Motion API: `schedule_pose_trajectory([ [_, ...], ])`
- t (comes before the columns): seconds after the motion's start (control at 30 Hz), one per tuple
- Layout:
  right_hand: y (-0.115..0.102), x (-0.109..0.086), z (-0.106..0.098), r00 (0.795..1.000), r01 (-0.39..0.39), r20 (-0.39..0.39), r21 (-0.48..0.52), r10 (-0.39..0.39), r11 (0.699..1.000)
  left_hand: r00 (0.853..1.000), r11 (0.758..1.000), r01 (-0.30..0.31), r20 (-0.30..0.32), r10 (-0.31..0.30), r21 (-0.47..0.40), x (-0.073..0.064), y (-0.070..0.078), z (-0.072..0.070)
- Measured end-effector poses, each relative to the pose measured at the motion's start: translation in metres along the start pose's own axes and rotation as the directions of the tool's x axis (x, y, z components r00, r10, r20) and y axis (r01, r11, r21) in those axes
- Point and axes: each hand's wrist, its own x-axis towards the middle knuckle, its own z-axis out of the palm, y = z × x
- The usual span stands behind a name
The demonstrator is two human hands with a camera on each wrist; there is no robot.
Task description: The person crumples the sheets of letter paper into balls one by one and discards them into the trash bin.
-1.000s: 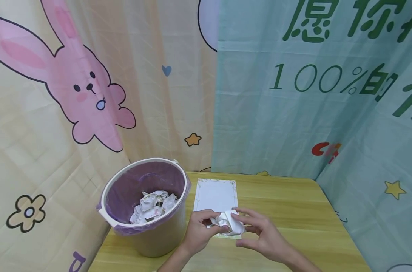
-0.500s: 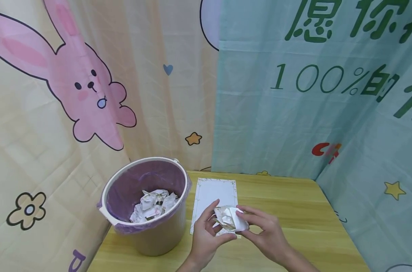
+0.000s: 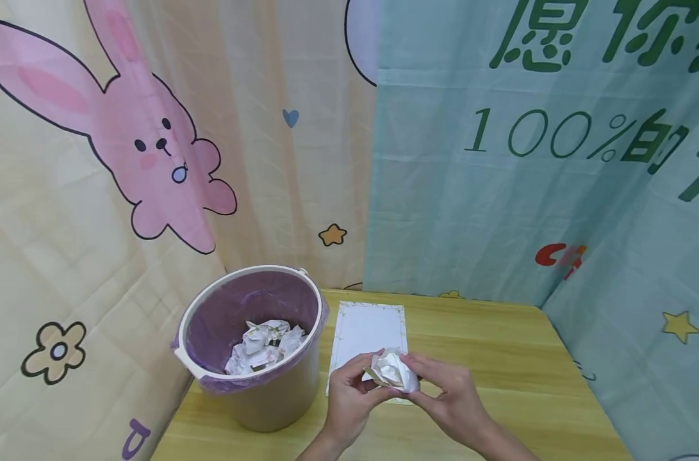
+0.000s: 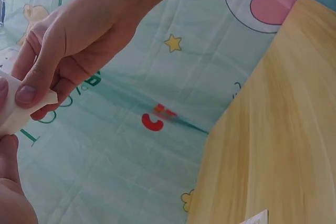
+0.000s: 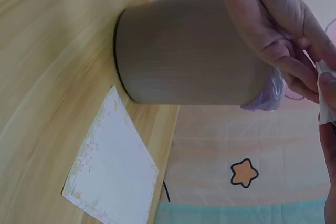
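Note:
A crumpled ball of white paper [image 3: 396,371] is held between both hands above the table's front part. My left hand [image 3: 349,397] grips its left side with thumb and fingers. From the right, my right hand [image 3: 455,397] pinches it, thumb below and fingers above. In the left wrist view the paper [image 4: 16,108] shows at the left edge, partly covered by fingers. Beneath and behind the hands a flat white sheet [image 3: 369,330] with a floral border lies on the table, its near part mostly hidden by them.
On the left of the wooden table [image 3: 470,346] stands a beige bin [image 3: 274,403] lined with a purple bag [image 3: 216,320]. Several crumpled papers [image 3: 265,346] lie inside it. Printed curtains [image 3: 441,224] hang behind and beside the table.
The paper ball has been turned and squeezed more compact between the hands. My right fingers, apart from it on the lower side a second ago, now close on it. The bin has not moved.

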Motion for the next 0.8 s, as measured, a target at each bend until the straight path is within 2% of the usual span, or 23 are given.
schedule_pose_trajectory([
  [0.07,0.001,0.001,0.003,0.996,0.082,-0.019,-0.048,-0.083,0.996,0.998,0.997,-0.054,0.034,0.053,0.048,0.005,0.000,-0.003],
  [0.13,0.000,0.002,0.004,0.992,0.123,-0.021,-0.088,-0.125,0.989,0.995,0.991,-0.085,0.053,0.080,0.100,0.009,0.001,-0.005],
  [0.3,-0.003,0.004,0.007,0.990,0.140,-0.005,-0.148,-0.142,0.979,0.989,0.973,-0.132,0.091,0.116,0.190,0.017,0.003,-0.010],
  [0.4,-0.004,0.003,0.006,0.991,0.134,0.001,-0.130,-0.135,0.982,0.984,0.977,-0.139,0.134,0.118,0.160,0.021,0.002,-0.012],
  [0.47,-0.004,0.003,0.006,0.993,0.116,0.009,-0.082,-0.115,0.990,0.983,0.989,-0.113,0.154,0.097,0.097,0.023,0.002,-0.015],
  [0.57,-0.006,0.005,0.004,0.998,0.045,0.038,0.013,-0.045,0.999,0.982,0.998,-0.056,0.177,0.059,-0.025,0.025,0.002,-0.020],
  [0.67,-0.010,0.008,-0.001,0.994,-0.086,0.078,0.093,0.079,0.992,0.976,0.995,-0.019,0.213,0.041,-0.103,0.028,0.003,-0.026],
  [0.73,-0.013,0.009,-0.006,0.973,-0.212,0.128,0.155,0.193,0.965,0.966,0.993,-0.001,0.257,0.032,-0.118,0.030,0.005,-0.030],
  [0.8,-0.015,0.009,-0.011,0.935,-0.336,0.201,0.228,0.293,0.914,0.951,0.996,0.005,0.308,0.024,-0.094,0.031,0.007,-0.034],
])
